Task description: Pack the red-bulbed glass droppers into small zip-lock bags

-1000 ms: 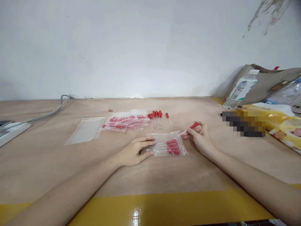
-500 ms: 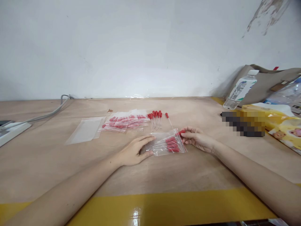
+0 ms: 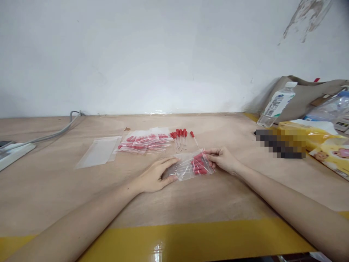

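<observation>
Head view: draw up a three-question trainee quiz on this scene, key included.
1. Multiple choice. The left hand touches: A) the grey cable; B) the clear bag; C) the yellow packet.
2. True or false? A lone red-topped stick lies to the right of the loose bunch of sticks.
3. Which hand is nearer the bottle?

Key: 1. B; 2. True; 3. The right hand.
</observation>
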Demonstrator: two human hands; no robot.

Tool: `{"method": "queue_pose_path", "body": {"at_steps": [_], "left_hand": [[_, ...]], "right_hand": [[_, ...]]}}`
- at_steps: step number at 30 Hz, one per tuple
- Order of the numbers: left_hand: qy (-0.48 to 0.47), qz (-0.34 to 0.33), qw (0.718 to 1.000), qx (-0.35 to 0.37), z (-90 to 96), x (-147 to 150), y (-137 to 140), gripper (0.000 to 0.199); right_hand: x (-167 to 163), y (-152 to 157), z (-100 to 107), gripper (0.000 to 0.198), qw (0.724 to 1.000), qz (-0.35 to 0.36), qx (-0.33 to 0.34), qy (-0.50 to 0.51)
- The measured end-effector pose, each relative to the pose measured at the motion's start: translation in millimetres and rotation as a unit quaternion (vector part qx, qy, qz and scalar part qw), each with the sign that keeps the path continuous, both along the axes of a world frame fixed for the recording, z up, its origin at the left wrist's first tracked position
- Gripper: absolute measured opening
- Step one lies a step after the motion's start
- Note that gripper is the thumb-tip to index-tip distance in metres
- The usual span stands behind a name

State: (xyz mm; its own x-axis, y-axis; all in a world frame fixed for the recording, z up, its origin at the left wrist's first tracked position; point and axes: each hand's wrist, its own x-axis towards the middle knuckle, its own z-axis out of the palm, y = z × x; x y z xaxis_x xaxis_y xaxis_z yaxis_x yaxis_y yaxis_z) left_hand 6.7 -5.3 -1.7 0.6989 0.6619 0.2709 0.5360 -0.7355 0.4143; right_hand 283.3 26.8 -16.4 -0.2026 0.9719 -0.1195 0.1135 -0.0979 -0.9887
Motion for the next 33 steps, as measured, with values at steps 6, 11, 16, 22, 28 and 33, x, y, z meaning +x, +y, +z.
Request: {"method": "queue_pose_path", "body": {"at_steps": [6, 11, 16, 22, 28, 33], "left_hand": [[-0.004, -0.005, 1.0, -0.001, -1.1, 0, 0, 0.049], [-0.003, -0.003, 1.0, 0.001, -0.7, 1, 0, 0.049], [-0.008, -0.003, 1.0, 0.004, 0.1, 1, 0, 0.048], [-0.014, -0.013, 1.0, 0.008, -1.9, -1, 1, 0.049], [-0.038, 0.0, 0.997, 0.073, 5.1, -1, -2, 0.039], [-0.096, 0.239, 0.94, 0.222, 25.4, -42, 24, 0.026]], "right_hand": [[-8, -2, -5, 0.029, 0.997, -0.07, 0.016, -0.02], [-12, -5, -2, 0.031, 0.999, 0.024, 0.002, 0.023], [-6, -5, 6, 0.033, 0.999, -0.041, 0.004, 0.003], [-8, -13, 14, 0.034, 0.993, 0.119, -0.02, 0.012], [2, -15, 27, 0.03, 0.992, 0.115, -0.012, 0.054], [0, -2, 48, 0.017, 0.986, 0.039, -0.004, 0.161]]}}
